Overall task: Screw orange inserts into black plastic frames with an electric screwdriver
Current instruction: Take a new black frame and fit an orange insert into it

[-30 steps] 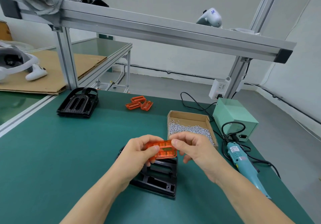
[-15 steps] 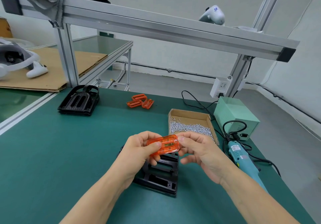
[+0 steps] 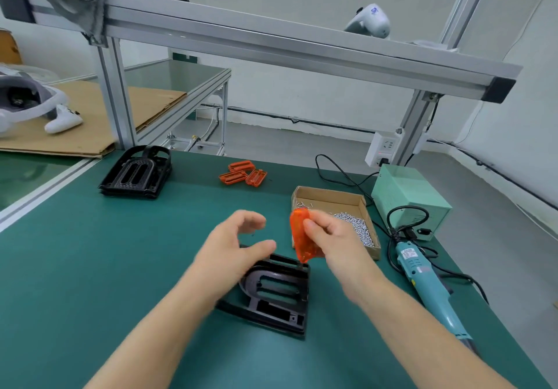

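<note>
Right hand (image 3: 329, 237) pinched orange insert (image 3: 302, 237) on edge, likely turning it to match pocket. Black frame (image 3: 277, 295) lay flat on bench (image 3: 90, 268) directly below grip, cavity up, ready to receive. Left hand (image 3: 235, 246) held nothing, fingers loosely curved, hovering beside insert above frame's far end, probably to steady it. Electric screwdriver (image 3: 422, 277) lay right of grip, screw box (image 3: 332, 204) just behind: both within reach. Spare inserts (image 3: 243, 172) well beyond.

The left hand (image 3: 238, 243) hovers with fingers loosely curved and apart, gripping nothing. The right hand (image 3: 335, 237) pinches an orange insert (image 3: 300, 237) between thumb and fingers, held upright.
</note>
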`<act>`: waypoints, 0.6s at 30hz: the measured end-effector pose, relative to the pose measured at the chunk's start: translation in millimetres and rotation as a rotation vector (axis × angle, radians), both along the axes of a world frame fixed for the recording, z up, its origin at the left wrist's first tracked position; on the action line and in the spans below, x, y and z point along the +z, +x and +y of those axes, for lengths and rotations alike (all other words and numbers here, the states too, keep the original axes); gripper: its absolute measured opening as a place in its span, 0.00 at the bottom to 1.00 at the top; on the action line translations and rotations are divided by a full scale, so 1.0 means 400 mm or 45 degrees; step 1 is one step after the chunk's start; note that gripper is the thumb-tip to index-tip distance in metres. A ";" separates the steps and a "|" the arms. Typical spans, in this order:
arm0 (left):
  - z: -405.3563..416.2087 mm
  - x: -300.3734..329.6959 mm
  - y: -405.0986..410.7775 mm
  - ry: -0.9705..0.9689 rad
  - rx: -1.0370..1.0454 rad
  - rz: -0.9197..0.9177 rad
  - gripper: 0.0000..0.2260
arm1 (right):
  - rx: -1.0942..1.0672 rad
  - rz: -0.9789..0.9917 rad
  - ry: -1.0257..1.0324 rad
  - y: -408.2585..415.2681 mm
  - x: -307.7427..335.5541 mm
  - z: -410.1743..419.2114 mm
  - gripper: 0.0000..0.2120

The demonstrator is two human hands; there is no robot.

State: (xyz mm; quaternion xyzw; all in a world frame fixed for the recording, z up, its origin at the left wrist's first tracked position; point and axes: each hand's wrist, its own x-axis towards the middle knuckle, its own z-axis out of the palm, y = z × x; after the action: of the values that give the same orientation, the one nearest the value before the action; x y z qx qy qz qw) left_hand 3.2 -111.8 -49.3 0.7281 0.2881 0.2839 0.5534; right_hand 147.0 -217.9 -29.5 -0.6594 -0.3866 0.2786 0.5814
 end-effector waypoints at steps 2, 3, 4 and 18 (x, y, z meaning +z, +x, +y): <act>0.042 0.011 -0.035 0.415 -0.157 0.405 0.29 | 0.110 -0.366 -0.138 0.027 0.007 0.011 0.11; 0.058 0.010 -0.048 0.545 -0.295 0.622 0.38 | 0.156 -0.512 -0.224 0.031 0.002 0.017 0.09; 0.067 0.006 -0.056 0.623 -0.417 0.802 0.45 | 0.192 -0.628 -0.309 0.034 -0.011 0.021 0.07; 0.037 -0.099 -0.066 0.805 -0.260 0.838 0.50 | 0.236 -1.286 -0.292 0.003 -0.115 0.030 0.07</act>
State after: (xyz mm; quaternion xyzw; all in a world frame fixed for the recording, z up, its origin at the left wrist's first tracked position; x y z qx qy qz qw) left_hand -23.3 -96.9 -88.8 0.9370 0.2745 0.0559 0.2086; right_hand 148.3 -205.7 -75.6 -0.7341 -0.6423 0.0169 0.2196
